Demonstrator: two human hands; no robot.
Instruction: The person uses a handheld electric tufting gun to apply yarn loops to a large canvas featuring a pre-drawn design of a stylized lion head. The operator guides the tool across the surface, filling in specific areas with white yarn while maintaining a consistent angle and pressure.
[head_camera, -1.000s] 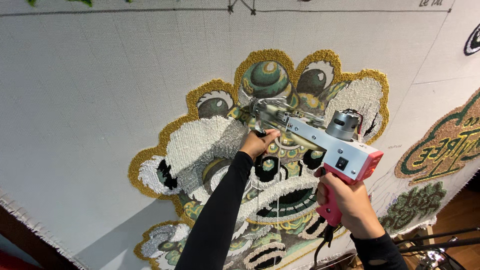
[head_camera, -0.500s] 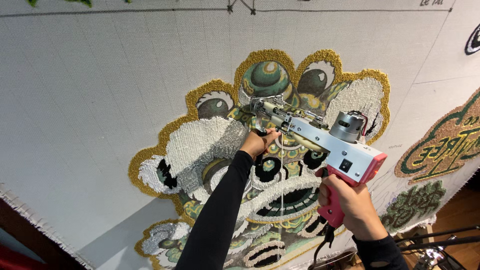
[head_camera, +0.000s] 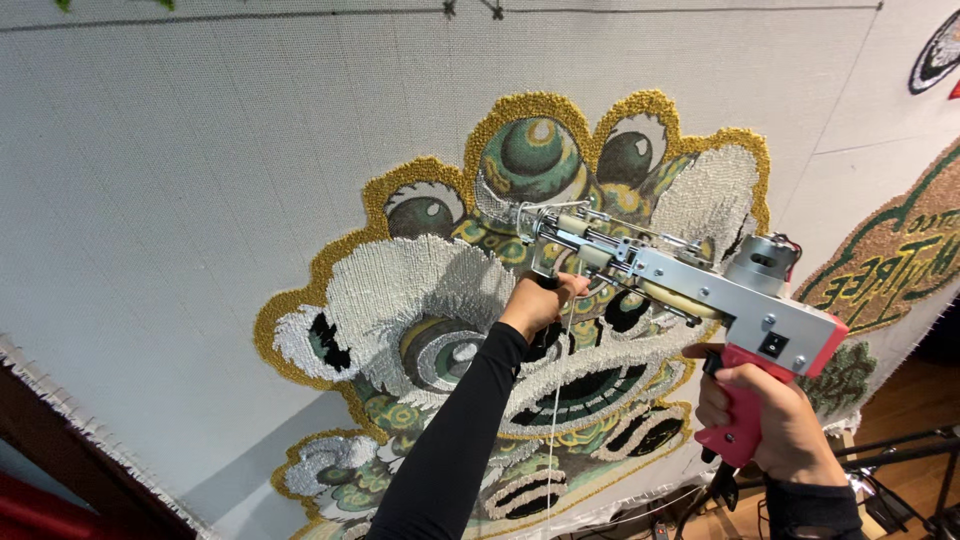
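Across the whole view stretches a pale cloth (head_camera: 200, 200), w/ a tufted lion face (head_camera: 520, 330) in gold, green and white at centre; a 2nd tufted patch (head_camera: 890, 270) sits at the right edge. Over the face, a tufting gun (head_camera: 690, 285) lies tilted, needle end up-left near the green eyes, touching the pile. Right hand (head_camera: 770, 425) has fingers clamped round the red grip, lower right. Left hand (head_camera: 540, 300), black sleeve, fingers closed on the front handle under the gun. Thin yarn (head_camera: 556, 400) hangs below.

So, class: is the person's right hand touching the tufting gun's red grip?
Touching. The head view shows the right hand wrapped around the tufting gun's red grip.
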